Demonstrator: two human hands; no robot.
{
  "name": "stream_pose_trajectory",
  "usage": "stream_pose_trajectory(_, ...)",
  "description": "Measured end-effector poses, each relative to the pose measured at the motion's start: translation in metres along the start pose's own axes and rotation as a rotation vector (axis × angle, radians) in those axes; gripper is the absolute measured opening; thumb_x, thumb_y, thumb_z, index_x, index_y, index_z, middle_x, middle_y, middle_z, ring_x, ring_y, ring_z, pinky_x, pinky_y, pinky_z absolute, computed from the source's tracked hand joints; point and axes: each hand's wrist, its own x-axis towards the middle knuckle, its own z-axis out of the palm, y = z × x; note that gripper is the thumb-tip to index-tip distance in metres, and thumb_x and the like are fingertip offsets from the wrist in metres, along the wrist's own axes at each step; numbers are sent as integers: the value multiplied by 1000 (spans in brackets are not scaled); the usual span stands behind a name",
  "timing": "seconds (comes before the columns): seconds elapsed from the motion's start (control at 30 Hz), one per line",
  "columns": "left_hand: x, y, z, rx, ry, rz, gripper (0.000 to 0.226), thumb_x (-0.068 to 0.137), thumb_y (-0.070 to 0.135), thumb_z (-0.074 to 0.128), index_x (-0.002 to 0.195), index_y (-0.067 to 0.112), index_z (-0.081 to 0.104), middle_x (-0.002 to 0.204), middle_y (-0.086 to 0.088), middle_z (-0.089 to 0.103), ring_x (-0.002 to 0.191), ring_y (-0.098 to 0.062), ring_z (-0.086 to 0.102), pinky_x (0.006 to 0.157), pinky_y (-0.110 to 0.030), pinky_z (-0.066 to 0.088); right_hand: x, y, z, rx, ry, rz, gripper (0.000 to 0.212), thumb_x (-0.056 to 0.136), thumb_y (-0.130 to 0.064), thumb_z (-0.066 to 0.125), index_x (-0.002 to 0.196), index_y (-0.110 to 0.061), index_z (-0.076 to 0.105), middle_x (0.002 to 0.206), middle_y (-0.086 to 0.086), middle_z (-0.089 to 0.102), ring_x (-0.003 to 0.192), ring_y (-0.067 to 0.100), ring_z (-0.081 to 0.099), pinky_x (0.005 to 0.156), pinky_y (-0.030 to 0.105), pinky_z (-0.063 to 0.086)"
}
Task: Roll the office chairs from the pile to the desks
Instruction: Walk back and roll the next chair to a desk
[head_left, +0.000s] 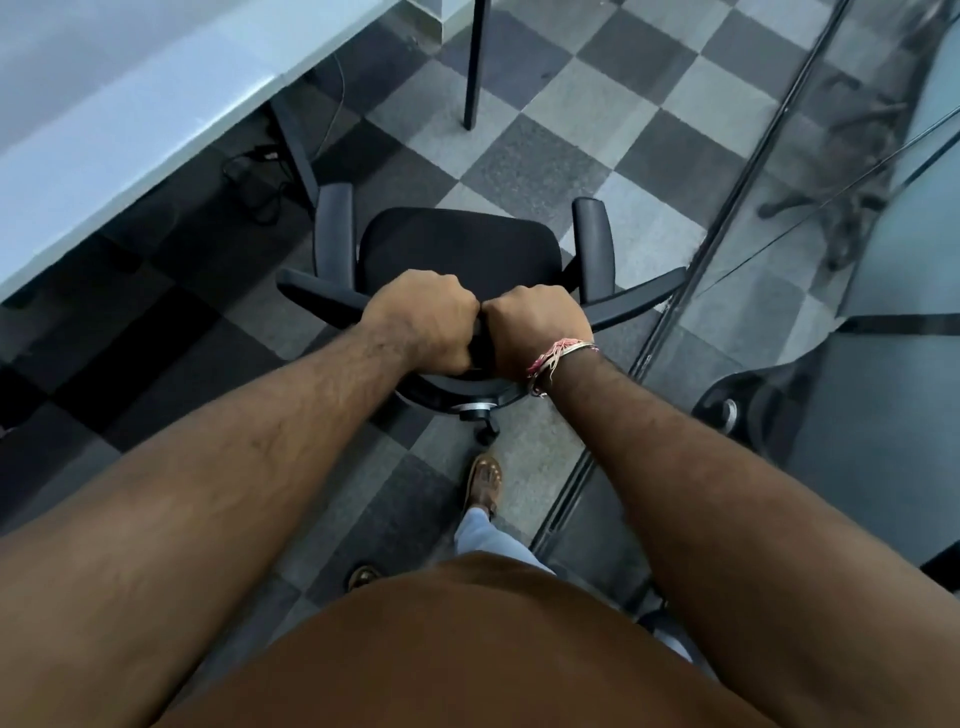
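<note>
Beside the white desk (104, 156), the office chair (460, 249) faces forward; my left hand (423, 322) and right hand (537, 330) both clench the backrest top, side by side. Push evenly, steer left under the desk, avoid the glass partition (727, 218).

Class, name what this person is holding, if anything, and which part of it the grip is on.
Both hands, left hand and right hand, grip the office chair by the top edge of its backrest, side by side.

Black office chair (457, 249), pale grey desk (130, 135), grey-and-dark checkered floor (571, 104), brown shirt (467, 649).
</note>
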Motion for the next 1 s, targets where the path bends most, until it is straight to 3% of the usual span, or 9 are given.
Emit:
stream_pose_trajectory(0.17, 60, -15, -13, 10, -24, -23, 24, 82, 48, 58, 72, 27, 62, 65, 8, 57, 60, -17, 58, 62, -33, 56, 39, 41, 6, 23, 47, 40, 26, 86, -45, 53, 69, -26, 52, 72, -2, 64, 53, 25, 45, 54, 31, 36)
stream_pose_trajectory(0.37, 147, -40, -29, -13, -33, -95, 20, 83, 47, 59, 77, 29, 62, 72, 6, 63, 68, -19, 65, 68, -37, 59, 105, 104, 4, 59, 49, 26, 23, 86, -41, 53, 73, -24, 60, 74, -1, 66, 65, 28, 65, 56, 31, 36)
stream_pose_trajectory(0.67, 249, -91, -40, -15, 12, -110, 21, 84, 48, 56, 77, 29, 61, 70, 7, 64, 63, -19, 63, 58, -32, 48, 201, 174, 0, 32, 28, -6, 23, 86, -41, 51, 75, -23, 61, 74, -2, 65, 61, 27, 60, 55, 31, 39)
stream_pose_trajectory(0.77, 288, -119, -46, -17, 27, -130, 22, 83, 49, 55, 74, 29, 59, 67, 7, 63, 62, -19, 63, 58, -33, 51, 248, 197, -3, -11, 19, -15, 25, 85, -46, 51, 73, -24, 57, 73, -3, 64, 55, 26, 50, 55, 31, 38)
stream_pose_trajectory(1.0, 355, -181, -62, -54, 44, -160, 22, 81, 47, 56, 78, 27, 63, 71, 6, 66, 65, -21, 66, 62, -34, 56, 343, 235, -15, -28, 10, -64, 19, 85, -43, 53, 77, -26, 57, 78, -2, 67, 65, 28, 63, 55, 32, 38)
